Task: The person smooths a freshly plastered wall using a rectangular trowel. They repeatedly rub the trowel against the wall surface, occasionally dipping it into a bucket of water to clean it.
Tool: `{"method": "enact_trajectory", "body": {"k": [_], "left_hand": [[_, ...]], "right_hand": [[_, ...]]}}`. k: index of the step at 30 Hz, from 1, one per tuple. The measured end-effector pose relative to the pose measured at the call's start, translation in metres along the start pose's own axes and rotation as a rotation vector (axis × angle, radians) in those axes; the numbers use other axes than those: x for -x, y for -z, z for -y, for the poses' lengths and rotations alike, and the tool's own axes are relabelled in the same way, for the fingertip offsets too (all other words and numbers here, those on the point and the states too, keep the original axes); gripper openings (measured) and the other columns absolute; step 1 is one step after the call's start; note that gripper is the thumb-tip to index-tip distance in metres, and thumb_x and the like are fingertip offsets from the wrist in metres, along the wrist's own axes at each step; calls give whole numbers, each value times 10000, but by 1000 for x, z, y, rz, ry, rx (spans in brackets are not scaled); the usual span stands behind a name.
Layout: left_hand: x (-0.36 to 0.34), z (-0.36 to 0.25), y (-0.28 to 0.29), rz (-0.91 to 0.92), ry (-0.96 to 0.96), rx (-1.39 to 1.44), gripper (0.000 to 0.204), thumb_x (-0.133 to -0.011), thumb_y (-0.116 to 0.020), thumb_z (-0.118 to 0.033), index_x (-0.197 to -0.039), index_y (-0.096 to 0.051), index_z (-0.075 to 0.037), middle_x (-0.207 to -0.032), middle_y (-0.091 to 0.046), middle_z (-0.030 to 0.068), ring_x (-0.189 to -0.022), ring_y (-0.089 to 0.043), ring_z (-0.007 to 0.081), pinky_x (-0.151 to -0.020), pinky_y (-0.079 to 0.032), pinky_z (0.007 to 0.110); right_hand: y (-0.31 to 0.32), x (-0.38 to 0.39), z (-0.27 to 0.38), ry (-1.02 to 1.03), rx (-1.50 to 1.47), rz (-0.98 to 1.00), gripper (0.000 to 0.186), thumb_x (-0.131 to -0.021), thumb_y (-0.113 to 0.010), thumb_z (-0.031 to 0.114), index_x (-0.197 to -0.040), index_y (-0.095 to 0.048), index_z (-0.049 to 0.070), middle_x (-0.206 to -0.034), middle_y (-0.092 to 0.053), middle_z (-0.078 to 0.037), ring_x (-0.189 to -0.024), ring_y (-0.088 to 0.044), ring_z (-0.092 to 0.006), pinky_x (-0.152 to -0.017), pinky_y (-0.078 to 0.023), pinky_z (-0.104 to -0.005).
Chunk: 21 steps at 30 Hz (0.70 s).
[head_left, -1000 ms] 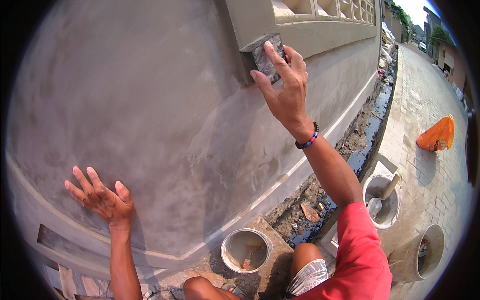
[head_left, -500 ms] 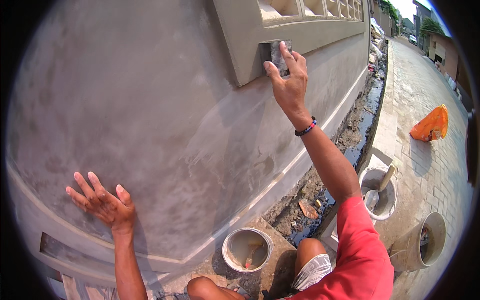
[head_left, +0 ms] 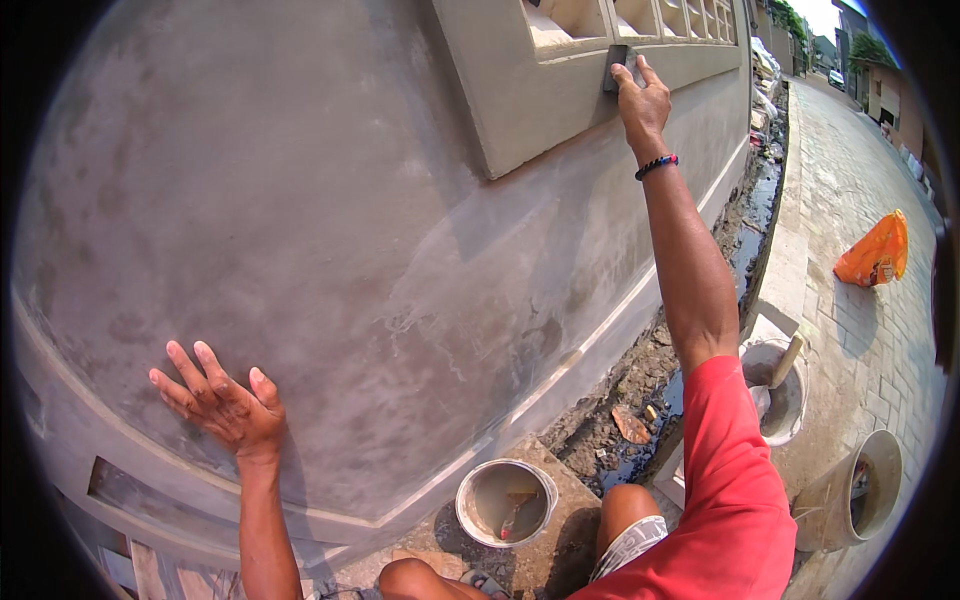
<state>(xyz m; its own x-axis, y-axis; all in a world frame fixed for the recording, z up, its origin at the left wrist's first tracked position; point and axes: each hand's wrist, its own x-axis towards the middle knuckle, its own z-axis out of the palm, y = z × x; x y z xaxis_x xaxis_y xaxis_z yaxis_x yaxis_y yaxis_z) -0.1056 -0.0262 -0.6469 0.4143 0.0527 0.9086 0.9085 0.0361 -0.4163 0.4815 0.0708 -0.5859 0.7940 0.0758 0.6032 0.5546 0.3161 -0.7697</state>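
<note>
My right hand (head_left: 643,98), arm stretched up and away, grips a small dark grey sanding block (head_left: 617,68). The block lies against the raised grey frame (head_left: 540,110) around the wall's vent opening, just under the slots. Low on the left, my left hand (head_left: 232,410) has its fingers spread against the smooth grey plastered wall (head_left: 290,230), holding nothing; whether the whole palm touches cannot be told. Below, near my knees, a white bucket (head_left: 463,512) holds cloudy water and a brush (head_left: 514,512).
A muddy drainage ditch (head_left: 640,445) with dark water runs along the wall's foot. Right of it stand a bucket with a tool handle (head_left: 787,362) and a tipped bucket (head_left: 885,470). An orange bag (head_left: 877,250) is on the paved lane (head_left: 835,180).
My right hand has slid the block up and to the right along the frame, away from its lower left corner. My left hand stays spread at the wall. The view has shifted slightly.
</note>
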Motion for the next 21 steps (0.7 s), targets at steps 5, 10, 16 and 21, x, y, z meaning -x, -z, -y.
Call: {"method": "enact_trajectory", "body": {"k": [5,10,16,21], "left_hand": [[1,6,2,8,-9,-3,662,-906,-475,-234,-1521,-280,-85,-1604,-235,171,-1492,-107,461,-1202,-169,584],[0,5,2,1,0,-12,672,-897,-486,-231,-1519,-280,-84,-1603,-233,173,-1492,-105,462,-1202,-168,585],[2,5,3,13,-9,-4,649,-908,-465,-254,-1509,-299,-73,-1601,-241,178,-1492,-101,468,-1198,-161,592],[2,-2,-4,5,4,3,610,-953,-414,-300,-1505,-307,-64,-1598,-253,185,-1495,-95,472,-1188,-162,603]], "right_hand": [[8,150,70,468,-84,166,567,-833,-755,342,-1362,-619,192,-1289,-512,-218,-1213,-497,-365,-1000,-394,-492],[20,152,32,653,8,150,622,-805,-791,284,-1391,-590,231,-1338,-484,-217,-1203,-495,-363,-992,-388,-477],[-6,9,-42,31,94,-45,606,-842,-718,418,-1398,-584,216,-1318,-587,-177,-1205,-563,-350,-1041,-415,-497],[3,-16,-34,-92,-67,-3,624,-814,-730,411,-1379,-602,177,-1298,-623,-166,-1198,-595,-333,-1061,-411,-513]]}}
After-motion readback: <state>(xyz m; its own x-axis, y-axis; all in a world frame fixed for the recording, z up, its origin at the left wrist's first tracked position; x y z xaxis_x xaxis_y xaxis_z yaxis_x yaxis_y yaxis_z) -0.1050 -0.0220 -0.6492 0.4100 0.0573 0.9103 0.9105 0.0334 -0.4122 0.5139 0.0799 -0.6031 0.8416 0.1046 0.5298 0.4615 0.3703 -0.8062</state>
